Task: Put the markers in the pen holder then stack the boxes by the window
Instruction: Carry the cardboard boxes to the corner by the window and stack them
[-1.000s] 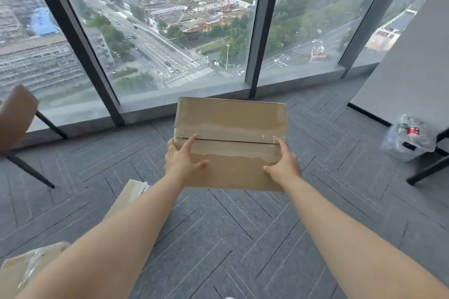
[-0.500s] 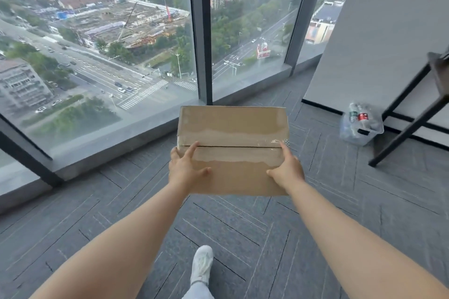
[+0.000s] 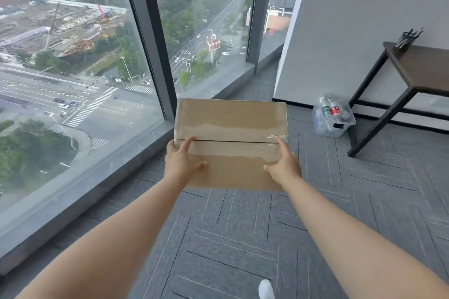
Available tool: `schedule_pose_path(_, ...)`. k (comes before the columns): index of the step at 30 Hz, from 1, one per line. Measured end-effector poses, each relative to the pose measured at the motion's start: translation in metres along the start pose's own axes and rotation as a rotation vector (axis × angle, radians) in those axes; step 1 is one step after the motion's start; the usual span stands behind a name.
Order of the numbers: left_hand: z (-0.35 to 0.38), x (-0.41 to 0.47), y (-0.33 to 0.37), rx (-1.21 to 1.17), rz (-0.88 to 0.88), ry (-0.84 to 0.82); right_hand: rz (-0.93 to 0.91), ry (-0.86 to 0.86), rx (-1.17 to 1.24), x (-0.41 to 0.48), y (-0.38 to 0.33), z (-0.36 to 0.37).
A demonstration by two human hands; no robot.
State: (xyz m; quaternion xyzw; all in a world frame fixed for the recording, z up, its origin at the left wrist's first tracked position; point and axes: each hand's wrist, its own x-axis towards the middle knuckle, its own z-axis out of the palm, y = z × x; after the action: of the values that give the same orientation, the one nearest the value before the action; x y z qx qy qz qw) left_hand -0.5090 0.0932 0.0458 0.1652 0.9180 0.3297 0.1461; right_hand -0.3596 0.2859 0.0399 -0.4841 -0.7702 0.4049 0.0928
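Observation:
A taped brown cardboard box [image 3: 230, 124] is carried in the air in front of me, above the grey carpet and close to the floor-to-ceiling window [image 3: 80, 85]. My left hand [image 3: 181, 164] grips its left near corner, thumb on top. My right hand [image 3: 283, 165] grips its right near corner the same way. At the far right a pen holder [image 3: 405, 40] full of dark markers stands on a dark wooden side table [image 3: 422, 68].
A clear plastic bin [image 3: 332, 116] with bottles sits on the floor by the grey wall, left of the table's black legs. A dark window mullion [image 3: 155, 51] rises behind the box. The toe of a white shoe [image 3: 266, 289] shows at the bottom edge.
The view has swung to the right along the window. The chair and the boxes on the floor at left have left the frame; the table with the pen holder has come in. Both hands keep their hold.

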Motion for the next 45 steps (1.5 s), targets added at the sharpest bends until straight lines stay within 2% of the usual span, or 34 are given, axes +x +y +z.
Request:
schedule_pose_path(6, -0.007, 0.076, 0.016, -0.015, 0.068, 0.037, -0.045, 0.02, -0.001, 0.058, -0.038, 0.002)
schedule_pose_path(13, -0.004, 0.162, 0.034, -0.01, 0.029, 0.065, -0.065, -0.021, 0.017, 0.148, -0.078, 0.026)
schedule_pose_path(25, 0.022, 0.343, 0.122, 0.025, 0.001, 0.096, -0.087, -0.053, 0.034, 0.35, -0.147, 0.022)
schedule_pose_path(38, 0.077, 0.483, 0.193, 0.014, 0.074, -0.024, 0.005, 0.031, 0.023, 0.485, -0.16, -0.004)
schedule_pose_path(45, 0.106, 0.604, 0.235, 0.018, 0.151, -0.111, 0.104, 0.107, 0.02, 0.582, -0.183, 0.0)
